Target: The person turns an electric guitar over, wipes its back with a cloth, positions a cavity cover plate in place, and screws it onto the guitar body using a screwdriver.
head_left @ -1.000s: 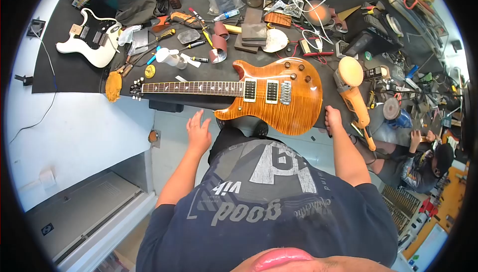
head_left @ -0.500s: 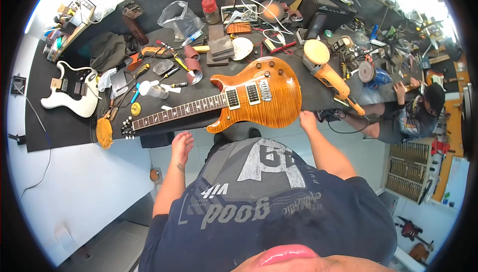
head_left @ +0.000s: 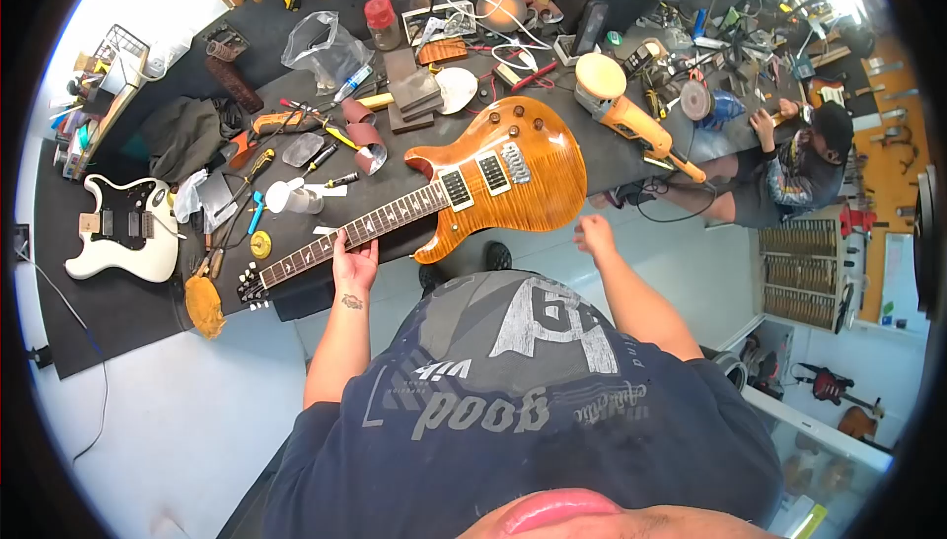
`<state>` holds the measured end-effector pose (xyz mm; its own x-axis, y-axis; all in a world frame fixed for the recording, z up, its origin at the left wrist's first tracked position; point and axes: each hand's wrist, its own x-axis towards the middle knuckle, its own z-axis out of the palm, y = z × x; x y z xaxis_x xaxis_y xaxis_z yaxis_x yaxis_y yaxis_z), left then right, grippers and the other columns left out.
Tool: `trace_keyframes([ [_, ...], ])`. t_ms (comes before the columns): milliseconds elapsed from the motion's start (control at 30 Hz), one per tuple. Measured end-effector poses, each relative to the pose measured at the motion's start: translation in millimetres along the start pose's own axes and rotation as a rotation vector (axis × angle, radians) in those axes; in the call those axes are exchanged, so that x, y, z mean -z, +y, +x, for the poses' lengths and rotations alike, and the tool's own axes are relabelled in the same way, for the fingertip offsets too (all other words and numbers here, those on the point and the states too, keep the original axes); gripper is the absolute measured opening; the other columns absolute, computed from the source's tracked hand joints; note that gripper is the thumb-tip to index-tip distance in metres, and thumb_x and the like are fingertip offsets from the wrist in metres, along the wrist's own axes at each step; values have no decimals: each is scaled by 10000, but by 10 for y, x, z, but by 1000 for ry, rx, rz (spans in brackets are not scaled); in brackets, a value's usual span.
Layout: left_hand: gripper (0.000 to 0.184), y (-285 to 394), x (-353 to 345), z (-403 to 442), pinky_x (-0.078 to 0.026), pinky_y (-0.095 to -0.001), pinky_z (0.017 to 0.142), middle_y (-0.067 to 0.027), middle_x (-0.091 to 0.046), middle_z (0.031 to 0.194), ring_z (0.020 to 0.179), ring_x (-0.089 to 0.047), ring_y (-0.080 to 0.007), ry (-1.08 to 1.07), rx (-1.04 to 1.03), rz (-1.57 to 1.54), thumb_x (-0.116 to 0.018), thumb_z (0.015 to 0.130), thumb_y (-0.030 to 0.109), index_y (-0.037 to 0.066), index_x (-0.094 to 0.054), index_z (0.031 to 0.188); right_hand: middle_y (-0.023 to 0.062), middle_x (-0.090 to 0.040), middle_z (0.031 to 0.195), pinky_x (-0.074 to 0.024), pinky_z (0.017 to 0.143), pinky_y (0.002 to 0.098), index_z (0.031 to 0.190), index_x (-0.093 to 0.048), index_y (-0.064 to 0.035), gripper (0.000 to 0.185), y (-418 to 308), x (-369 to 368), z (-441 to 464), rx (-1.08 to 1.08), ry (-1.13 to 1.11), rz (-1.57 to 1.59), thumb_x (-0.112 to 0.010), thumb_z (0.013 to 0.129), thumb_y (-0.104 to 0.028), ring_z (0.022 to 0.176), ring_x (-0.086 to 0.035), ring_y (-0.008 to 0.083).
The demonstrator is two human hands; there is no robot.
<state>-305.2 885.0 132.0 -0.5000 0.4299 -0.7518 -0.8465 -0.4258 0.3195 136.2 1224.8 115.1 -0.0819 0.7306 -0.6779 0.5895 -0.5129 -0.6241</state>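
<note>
Before you at 12 o'clock lies the electric guitar (head_left: 470,218), face up, its glossy body (head_left: 538,189) amber-orange with a rippled grain. The dark fretboard (head_left: 392,215), dotted with pale inlays, runs toward 8 o'clock — ending in a black headstock (head_left: 254,289) with light tuning pegs. You can see two pickups in pale frames, a silvery bridge (head_left: 515,162) at 2 o'clock from them, and dark knobs near the body's 12 o'clock edge. It rests on the dark bench (head_left: 395,179), the body's 6 o'clock side reaching past the edge nearest you — your left hand (head_left: 356,265) meets its neck partway along.
</note>
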Motion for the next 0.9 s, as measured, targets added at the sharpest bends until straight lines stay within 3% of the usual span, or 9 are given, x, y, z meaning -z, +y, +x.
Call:
trace_keyframes([
  [200, 252, 44, 80, -409, -514, -462, 1093, -74, -711, 1217, 1164, -673, -246, -87, -34, 60, -662, 1023, 296, 101, -651, 1182, 132, -667, 1283, -521, 919, 509, 1373, -529, -87, 517, -425, -29, -48, -41, -39, 162, -607, 1009, -445, 1028, -704, 314],
  [367, 327, -41, -168, -1038, -405, -535, 1204, -158, -635, 1370, 1325, -583, -326, -153, -116, 64, -608, 1033, 270, 48, -596, 1273, 124, -632, 1346, -501, 954, 531, 1391, -511, -153, 526, -482, 44, 98, -46, -103, 466, -620, 988, -474, 1151, -652, 325],
  [400, 300, -69, -237, -1161, -406, -557, 1197, -114, -615, 1371, 1307, -577, -299, -184, -140, 89, -610, 1020, 257, 97, -595, 1273, 123, -626, 1355, -500, 954, 536, 1395, -508, -166, 526, -575, 67, 74, -34, -96, 539, -620, 986, -477, 1179, -638, 326],
  [500, 333, -173, -533, -1545, -410, -545, 1186, -94, -618, 1349, 1288, -586, -288, -316, -239, 128, -671, 956, 220, 112, -584, 1258, 119, -594, 1385, -508, 955, 594, 1400, -495, -156, 505, -672, 191, 194, -19, -143, 530, -611, 999, -440, 1228, -618, 330],
  [600, 462, -190, -632, -1744, -406, -518, 1180, -78, -616, 1323, 1283, -584, -268, -499, -373, 288, -749, 857, 203, 122, -569, 1275, 92, -613, 1387, -522, 978, 508, 1402, -552, -162, 497, -605, 230, 424, 168, -189, 392, -618, 995, -439, 1238, -615, 297],
  [633, 608, -170, -622, -1745, -416, -487, 1166, -83, -614, 1299, 1281, -580, -257, -525, -409, 356, -817, 755, 176, 124, -555, 1301, 88, -620, 1382, -524, 983, 486, 1399, -569, -166, 491, -634, 237, 535, 257, -224, 376, -621, 992, -436, 1237, -616, 290],
  [700, 671, -191, -842, -1911, -427, -484, 1164, -100, -609, 1320, 1283, -580, -271, -656, -619, 591, -857, 703, 159, 110, -560, 1302, 93, -617, 1426, -526, 1022, 473, 1427, -571, -137, 546, -812, 378, 466, 217, -244, 349, -617, 982, -452, 1282, -607, 300],
  [833, 516, -346, -1563, -2402, -403, -538, 1203, -129, -643, 1314, 1357, -559, -332, -749, -700, 545, -909, 707, 128, 83, -627, 1137, 119, -655, 1398, -513, 1066, 458, 1435, -577, -58, 587, -746, 551, 760, 44, -439, 538, -604, 983, -433, 1272, -631, 299],
  [900, 433, -248, -1611, -2249, -389, -577, 1211, -131, -684, 1228, 1381, -545, -374, -1016, -677, 543, -918, 731, 130, 90, -655, 1072, 136, -689, 1347, -485, 1094, 445, 1400, -599, -27, 585, -851, 665, 772, 42, -548, 682, -540, 1000, -450, 1246, -649, 305],
])
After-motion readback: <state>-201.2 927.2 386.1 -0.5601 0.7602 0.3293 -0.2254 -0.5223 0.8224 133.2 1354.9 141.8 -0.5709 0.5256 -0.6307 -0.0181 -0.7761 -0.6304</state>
